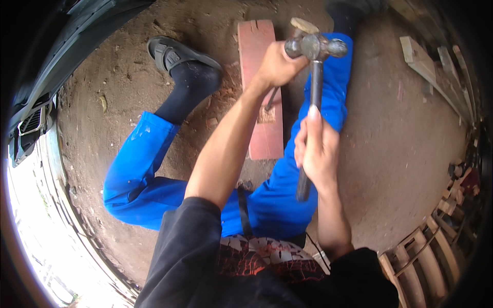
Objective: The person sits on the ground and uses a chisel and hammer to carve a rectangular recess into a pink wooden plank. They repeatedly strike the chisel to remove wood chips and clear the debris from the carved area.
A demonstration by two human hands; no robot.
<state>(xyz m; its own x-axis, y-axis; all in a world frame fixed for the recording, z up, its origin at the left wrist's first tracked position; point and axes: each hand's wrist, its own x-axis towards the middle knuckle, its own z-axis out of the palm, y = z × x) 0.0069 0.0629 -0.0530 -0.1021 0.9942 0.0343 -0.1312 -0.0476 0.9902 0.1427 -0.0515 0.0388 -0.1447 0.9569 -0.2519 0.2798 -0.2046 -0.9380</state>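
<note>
My right hand (319, 146) is wrapped round the dark handle of a ball-peen hammer (316, 47), thumb lying along the shaft. The hammer's steel head is raised beside my left hand (280, 64), which is closed round a chisel (304, 25). The chisel's pale, worn handle end shows above the fist. Below it the blade slants down to a rough, chipped-out patch (266, 115) in a reddish wooden plank (266, 143). This plank lies lengthwise on the ground between my legs; my left forearm covers part of it.
My blue-trousered legs (138, 190) spread either side of the plank, a grey shoe (182, 54) at the left. Wood offcuts (426, 66) lie at the far right, slatted wood (421, 262) at the lower right. A dark panelled object (61, 46) stands upper left on the dirt floor (390, 154).
</note>
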